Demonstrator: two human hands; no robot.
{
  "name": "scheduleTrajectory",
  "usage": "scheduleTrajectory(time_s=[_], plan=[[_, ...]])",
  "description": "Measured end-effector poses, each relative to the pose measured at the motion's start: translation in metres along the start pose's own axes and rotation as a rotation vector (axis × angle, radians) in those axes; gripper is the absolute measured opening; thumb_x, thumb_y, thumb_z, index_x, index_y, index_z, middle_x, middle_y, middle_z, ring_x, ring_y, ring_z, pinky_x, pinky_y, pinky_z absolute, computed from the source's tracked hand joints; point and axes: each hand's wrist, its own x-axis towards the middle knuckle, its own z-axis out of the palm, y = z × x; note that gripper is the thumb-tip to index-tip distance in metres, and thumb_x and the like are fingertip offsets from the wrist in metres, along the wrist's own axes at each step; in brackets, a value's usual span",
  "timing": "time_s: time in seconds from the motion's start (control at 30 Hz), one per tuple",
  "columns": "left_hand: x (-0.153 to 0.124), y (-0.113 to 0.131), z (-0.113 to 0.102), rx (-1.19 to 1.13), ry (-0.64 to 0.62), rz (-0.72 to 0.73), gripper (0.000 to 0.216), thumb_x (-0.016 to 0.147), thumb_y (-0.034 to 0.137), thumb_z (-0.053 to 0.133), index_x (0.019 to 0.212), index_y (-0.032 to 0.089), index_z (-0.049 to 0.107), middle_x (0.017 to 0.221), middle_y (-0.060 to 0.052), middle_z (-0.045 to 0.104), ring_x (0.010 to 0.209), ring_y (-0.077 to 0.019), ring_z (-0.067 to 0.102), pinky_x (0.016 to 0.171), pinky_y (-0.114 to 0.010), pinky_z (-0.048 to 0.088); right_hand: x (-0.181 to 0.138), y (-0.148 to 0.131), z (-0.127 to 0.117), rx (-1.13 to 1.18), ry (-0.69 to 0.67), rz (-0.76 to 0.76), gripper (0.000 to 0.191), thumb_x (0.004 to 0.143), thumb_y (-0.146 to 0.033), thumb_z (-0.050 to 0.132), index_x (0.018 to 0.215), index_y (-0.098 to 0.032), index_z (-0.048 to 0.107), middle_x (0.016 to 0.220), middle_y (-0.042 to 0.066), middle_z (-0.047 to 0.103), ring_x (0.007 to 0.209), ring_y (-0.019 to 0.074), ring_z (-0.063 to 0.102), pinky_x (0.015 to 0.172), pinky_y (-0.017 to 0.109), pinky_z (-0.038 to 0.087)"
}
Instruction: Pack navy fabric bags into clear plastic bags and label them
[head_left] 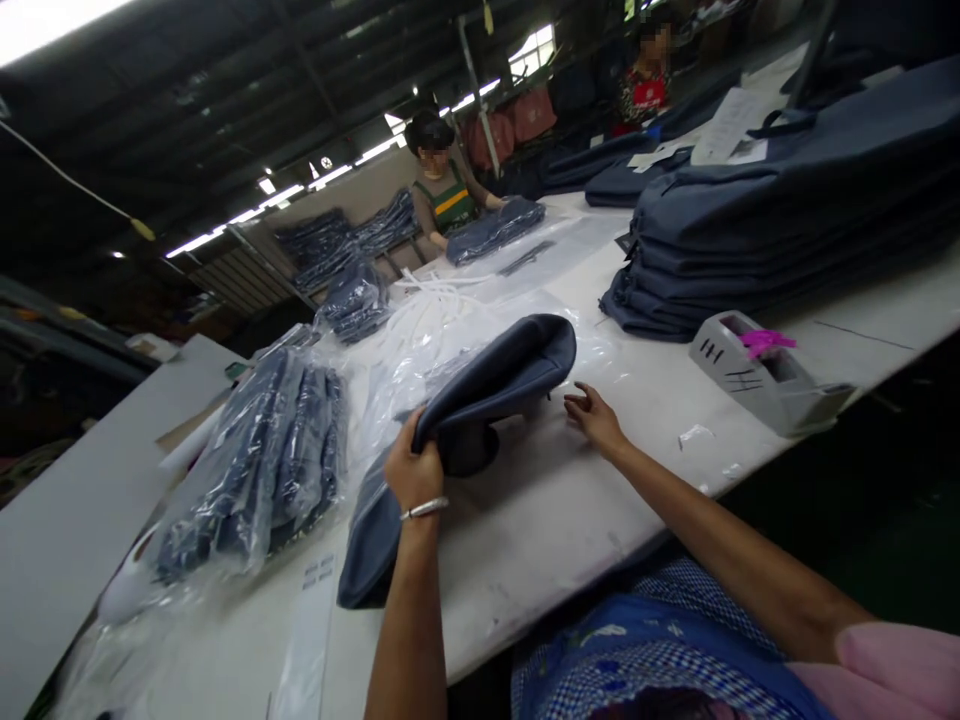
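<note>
My left hand (414,468) is closed round the edge of a folded dark blue garment (480,385) and lifts it off the white table (570,500). The garment's lower end (367,550) hangs toward the table's near edge. My right hand (595,413) lies open on the table just right of the garment, fingers spread, touching a clear plastic bag (600,355) that lies under and behind the cloth.
A tall stack of folded blue garments (780,230) stands at the right. A grey tape dispenser (757,375) sits in front of it. Bagged garments (262,460) are piled at the left. Two other people work at the table's far end.
</note>
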Motion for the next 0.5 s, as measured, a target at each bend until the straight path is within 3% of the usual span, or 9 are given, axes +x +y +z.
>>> scheduleTrajectory(time_s=[0.1,0.23,0.3,0.37,0.5], plan=[[0.031,0.0,-0.003,0.023,-0.021,-0.009,0.043,0.074,0.016,0.064,0.116,0.023,0.07,0.111,-0.002,0.075,0.107,-0.0232,0.067,0.1,-0.036,0.049,-0.008,0.005,0.016,0.014,-0.061,0.052,0.044,0.075,-0.029,0.07,0.117,-0.019,0.062,0.112,0.008,0.069,0.098,0.0214,0.065,0.089,0.038,0.052],[0.044,-0.001,-0.002,0.055,-0.044,0.032,0.044,0.074,0.016,0.064,0.117,0.024,0.069,0.112,-0.001,0.074,0.108,-0.0235,0.067,0.099,-0.036,0.05,-0.025,-0.017,0.054,0.084,-0.283,0.101,0.019,0.076,-0.029,0.073,0.089,-0.016,0.071,0.087,0.007,0.072,0.086,0.0241,0.068,0.085,0.04,0.054],[0.035,-0.001,0.0,0.068,-0.045,0.062,0.044,0.075,0.016,0.062,0.118,0.025,0.068,0.113,-0.001,0.074,0.109,-0.0234,0.067,0.099,-0.036,0.05,-0.044,-0.036,0.074,0.134,-0.44,0.118,0.023,0.078,-0.034,0.073,0.092,-0.016,0.072,0.083,0.007,0.072,0.084,0.0244,0.069,0.083,0.04,0.056],[0.016,-0.002,0.004,0.083,-0.057,0.089,0.046,0.078,0.015,0.059,0.122,0.025,0.066,0.118,-0.002,0.072,0.11,-0.0235,0.067,0.099,-0.036,0.05,-0.069,-0.056,0.088,0.23,-0.6,0.15,0.034,0.082,-0.041,0.072,0.107,-0.019,0.071,0.094,0.006,0.073,0.094,0.023,0.068,0.087,0.038,0.055],[-0.034,-0.009,0.014,0.111,-0.109,0.132,0.062,0.078,0.007,0.05,0.137,0.028,0.054,0.131,-0.002,0.065,0.114,-0.0215,0.065,0.097,-0.035,0.052,-0.116,-0.087,0.096,0.638,-0.858,0.419,0.053,0.086,-0.061,0.062,0.119,-0.02,0.066,0.112,0.009,0.069,0.11,0.0202,0.062,0.098,0.034,0.049]])
